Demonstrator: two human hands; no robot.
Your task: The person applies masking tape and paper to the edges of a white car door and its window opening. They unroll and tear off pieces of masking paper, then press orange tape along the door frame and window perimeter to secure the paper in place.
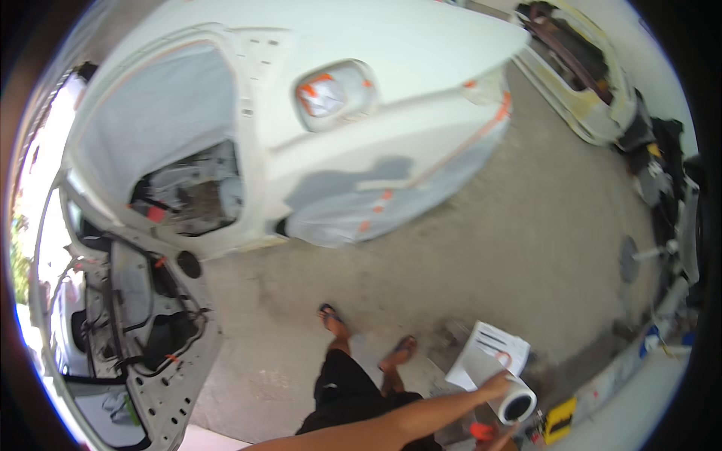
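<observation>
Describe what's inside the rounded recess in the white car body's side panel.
Inside the rounded white recess, a crumpled white covering shows, with orange tape at its edge. Whatever lies behind the covering is hidden; the covering's material is too blurred to tell.

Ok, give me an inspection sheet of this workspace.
Surface: concrete floor, grey, dark smudges in places.
Job's things: white roll with a dark core, beside a white printed piece.
Clutter: yellow item near the roll; dark items along the right side.
Hands: left hand at the roll; right hand partly visible beside it; grips unclear.
Cables: dark cable-like runs on the open car door.
Surroundings: white car with grey sheeting and orange tape.
</observation>
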